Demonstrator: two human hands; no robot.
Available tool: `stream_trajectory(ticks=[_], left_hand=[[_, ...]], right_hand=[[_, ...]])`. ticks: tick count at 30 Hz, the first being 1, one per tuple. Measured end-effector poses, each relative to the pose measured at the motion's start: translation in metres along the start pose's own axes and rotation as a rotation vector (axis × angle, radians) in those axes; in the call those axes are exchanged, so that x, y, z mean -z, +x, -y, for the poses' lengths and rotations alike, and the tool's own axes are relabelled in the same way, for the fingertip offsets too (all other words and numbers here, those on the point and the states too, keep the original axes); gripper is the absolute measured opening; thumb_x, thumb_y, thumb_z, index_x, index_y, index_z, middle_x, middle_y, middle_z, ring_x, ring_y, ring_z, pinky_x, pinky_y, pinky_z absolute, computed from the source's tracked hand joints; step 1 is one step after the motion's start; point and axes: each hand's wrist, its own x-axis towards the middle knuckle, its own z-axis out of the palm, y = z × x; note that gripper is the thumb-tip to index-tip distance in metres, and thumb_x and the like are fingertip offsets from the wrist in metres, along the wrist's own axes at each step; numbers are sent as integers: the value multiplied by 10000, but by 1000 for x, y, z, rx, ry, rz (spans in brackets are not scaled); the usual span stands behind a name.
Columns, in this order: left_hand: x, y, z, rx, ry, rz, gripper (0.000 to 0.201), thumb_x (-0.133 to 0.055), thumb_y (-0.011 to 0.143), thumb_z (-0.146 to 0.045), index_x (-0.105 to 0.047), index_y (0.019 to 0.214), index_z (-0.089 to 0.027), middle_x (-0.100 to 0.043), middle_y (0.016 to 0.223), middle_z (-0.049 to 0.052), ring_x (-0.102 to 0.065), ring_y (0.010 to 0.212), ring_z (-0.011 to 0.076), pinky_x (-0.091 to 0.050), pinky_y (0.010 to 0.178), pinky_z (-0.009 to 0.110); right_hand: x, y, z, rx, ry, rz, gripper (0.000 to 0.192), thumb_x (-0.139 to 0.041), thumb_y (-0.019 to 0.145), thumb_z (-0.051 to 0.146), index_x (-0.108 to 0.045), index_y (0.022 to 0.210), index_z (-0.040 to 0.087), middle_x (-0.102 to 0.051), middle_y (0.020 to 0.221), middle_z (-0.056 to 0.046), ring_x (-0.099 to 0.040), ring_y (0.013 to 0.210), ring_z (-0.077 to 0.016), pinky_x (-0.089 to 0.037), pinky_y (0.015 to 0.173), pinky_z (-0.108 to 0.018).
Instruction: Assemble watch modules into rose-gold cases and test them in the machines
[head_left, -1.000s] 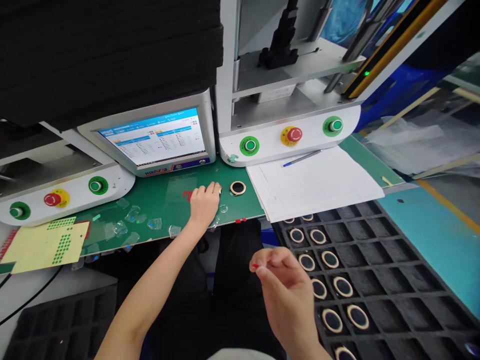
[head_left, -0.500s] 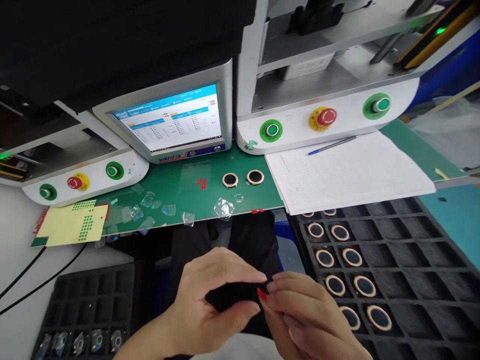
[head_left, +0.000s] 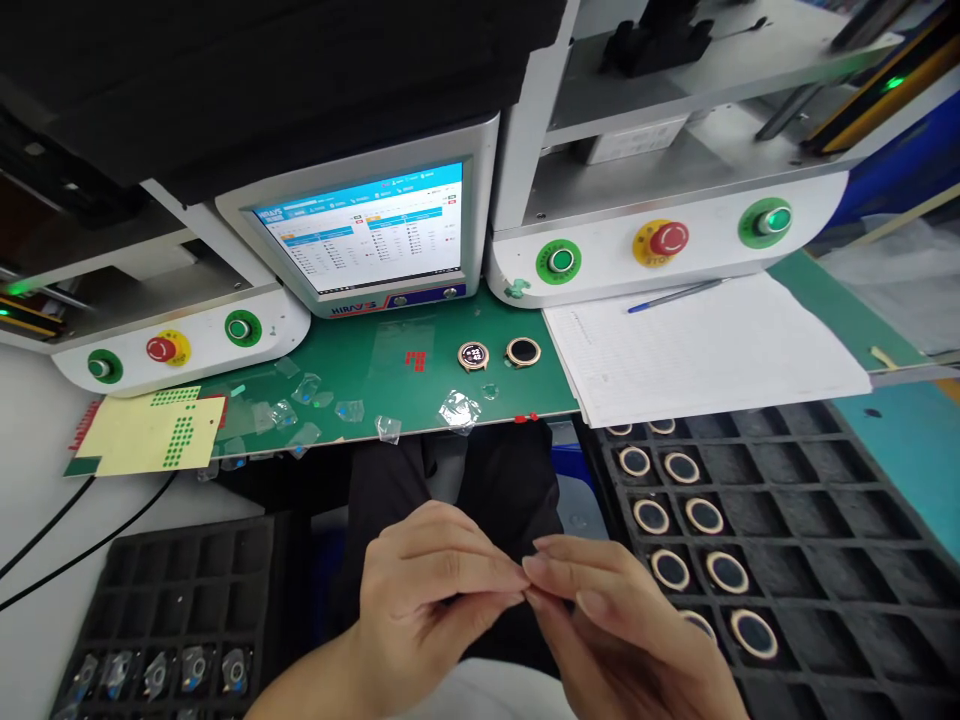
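My left hand (head_left: 439, 595) is closed in a pinch above my lap, thumb and fingertips pressed together. Its tips meet those of my right hand (head_left: 611, 610), whose thumb and forefinger are also pinched. Whatever lies between the fingertips is hidden or too small to make out. Beyond them on the green bench mat (head_left: 352, 355) lie two round watch bodies with gold rims: the left watch (head_left: 473, 355) has a lit dial, and the right watch (head_left: 523, 351) a dark face. Small red stickers (head_left: 415, 361) sit on a clear sheet to their left.
A black tray (head_left: 795, 510) with several watch bodies stands at right, another tray (head_left: 187, 565) with film-wrapped parts at lower left. Scraps of clear film (head_left: 459, 410) litter the bench edge. Paper sheets (head_left: 705, 345) with a pen (head_left: 675, 296) lie below machine buttons; a monitor (head_left: 367, 230) stands behind.
My left thumb and fingers have closed from an open curve into a pinch against my right fingertips. The small red piece at my right fingers is now out of sight. The left watch's dial has lit up.
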Motion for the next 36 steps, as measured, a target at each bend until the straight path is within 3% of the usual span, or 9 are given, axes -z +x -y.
stream_trajectory(ticks=[5, 10, 16, 22, 30, 36], left_hand=[[-4, -3, -2, -4, 74, -86, 80, -655, 919, -70, -721, 920, -116, -741, 745, 54, -690, 642, 151, -581, 628, 283], [-8, 0, -2, -6, 99, -121, 97, -646, 929, -84, -725, 923, -139, -743, 746, 34, -685, 630, 139, -588, 630, 273], [-14, -2, -1, -19, 147, -181, 82, -655, 917, -62, -727, 910, -102, -743, 750, 48, -674, 656, 135, -597, 606, 243], [-11, 0, -6, -67, 230, -205, 53, -667, 916, -68, -713, 909, -91, -765, 775, 51, -690, 661, 127, -613, 622, 223], [-11, 3, -9, -66, 242, -197, 112, -608, 960, -99, -676, 874, -120, -748, 735, 34, -697, 615, 126, -628, 650, 251], [-13, 0, -8, -25, 227, -242, 129, -615, 908, -38, -681, 909, -149, -739, 730, 23, -692, 638, 142, -619, 656, 266]], right_hand=[[0, -1, 2, 40, -143, 9, 333, -675, 735, -73, -579, 917, 189, -778, 767, -20, -762, 690, -168, -664, 671, -254], [-2, 4, 2, 30, -168, 3, 317, -637, 747, -70, -527, 828, 216, -760, 741, -8, -744, 650, -152, -638, 586, -248], [-5, 7, 1, 33, -163, -13, 346, -579, 711, -116, -469, 730, 211, -728, 746, 12, -702, 662, -100, -598, 598, -194], [-1, 4, 2, 36, -185, 54, 358, -574, 724, -123, -457, 725, 216, -727, 747, 30, -695, 663, -86, -606, 667, -199], [-1, 4, -1, 32, -98, -43, 360, -633, 699, -111, -471, 764, 204, -712, 794, 28, -710, 707, -103, -643, 706, -262], [2, -1, -6, -16, -59, -6, 320, -623, 766, -61, -470, 806, 217, -700, 776, 34, -689, 662, -112, -626, 669, -296]])
